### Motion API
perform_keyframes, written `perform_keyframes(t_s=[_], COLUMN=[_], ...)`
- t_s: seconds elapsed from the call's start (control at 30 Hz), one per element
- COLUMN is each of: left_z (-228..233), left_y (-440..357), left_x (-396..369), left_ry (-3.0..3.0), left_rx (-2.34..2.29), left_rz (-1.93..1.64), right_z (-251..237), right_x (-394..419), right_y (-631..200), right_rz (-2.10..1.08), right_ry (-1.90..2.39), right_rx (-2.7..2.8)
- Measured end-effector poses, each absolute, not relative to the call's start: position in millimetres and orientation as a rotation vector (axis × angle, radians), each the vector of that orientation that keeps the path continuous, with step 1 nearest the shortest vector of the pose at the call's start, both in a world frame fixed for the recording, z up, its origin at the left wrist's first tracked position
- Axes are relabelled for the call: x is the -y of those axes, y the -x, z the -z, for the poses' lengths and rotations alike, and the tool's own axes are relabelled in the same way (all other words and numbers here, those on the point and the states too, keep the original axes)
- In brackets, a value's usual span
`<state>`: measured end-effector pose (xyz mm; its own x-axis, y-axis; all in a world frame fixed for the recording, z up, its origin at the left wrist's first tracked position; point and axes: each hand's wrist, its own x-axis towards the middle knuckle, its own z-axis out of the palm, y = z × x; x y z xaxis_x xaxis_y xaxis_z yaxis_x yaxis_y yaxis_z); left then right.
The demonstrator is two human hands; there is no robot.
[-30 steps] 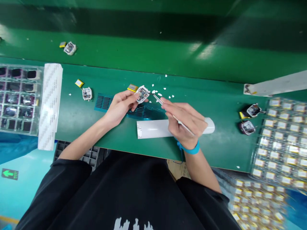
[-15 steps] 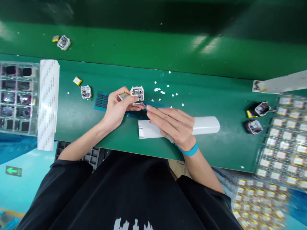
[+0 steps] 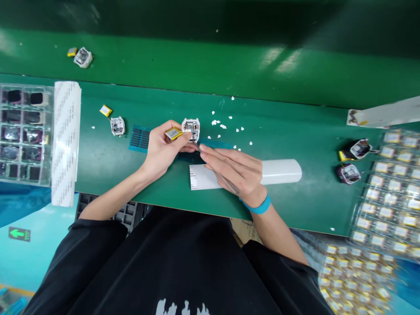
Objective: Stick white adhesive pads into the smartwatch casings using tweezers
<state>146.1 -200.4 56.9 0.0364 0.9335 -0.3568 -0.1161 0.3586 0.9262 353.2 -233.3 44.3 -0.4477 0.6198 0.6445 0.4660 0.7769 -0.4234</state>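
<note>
My left hand is closed on a white smartwatch case, its open side and inner circuit parts facing up. A small yellow-edged battery lies beside the case, against the fingers of that hand. My right hand, with a blue wristband, is closed on slim metal tweezers. Their tip reaches the lower edge of the case, next to my left thumb; the exact contact point is too small to tell. Below the hands, a blue slotted strip lies partly covered on the green bench.
A white roll-like sheet lies under my right hand. White bits are scattered beyond it. Another watch case with its battery sits at left, near a tray of watch parts. At right are two dark cases and battery trays.
My left hand and the watch case have shifted slightly right, and the battery has turned and moved closer to the case. The tweezers' rear now shows more below my right hand.
</note>
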Motion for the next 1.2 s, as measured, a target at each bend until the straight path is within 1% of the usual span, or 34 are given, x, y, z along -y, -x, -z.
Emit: perform_keyframes(t_s=[0.27,0.43,0.53,0.7,0.8,0.87,0.93,1.03,1.13,1.2], left_z=[-55,-49,-35,-5,-11,-27,-48,-73,-81,-77], left_y=[-145,-146,-149,-138,-112,-84,-45,20,67,79], left_x=[202,193,159,66,37,41,60,99,135,151], left_ry=[-0.921,-0.939,-1.068,-1.459,-1.650,-1.818,-2.000,-2.206,-2.221,-2.207], left_rx=[-1.270,-1.225,-1.285,-1.578,-1.682,-1.631,-1.535,-1.423,-1.447,-1.519], left_rz=[-0.956,-1.011,-1.028,-1.073,-1.057,-1.032,-0.906,-0.482,-0.090,-0.033], right_z=[-43,-44,-45,-40,-38,-38,-39,-41,-42,-41], right_x=[234,231,231,230,228,227,226,226,227,227], right_y=[-347,-350,-352,-352,-353,-354,-354,-354,-353,-352], right_rz=[-0.330,-0.212,-0.167,-0.126,-0.109,-0.094,-0.085,-0.067,-0.025,-0.011], right_ry=[0.849,0.849,0.843,0.813,0.793,0.792,0.783,0.778,0.819,0.825], right_rx=[1.997,2.002,1.979,1.976,1.977,1.973,1.967,1.987,2.050,2.066])
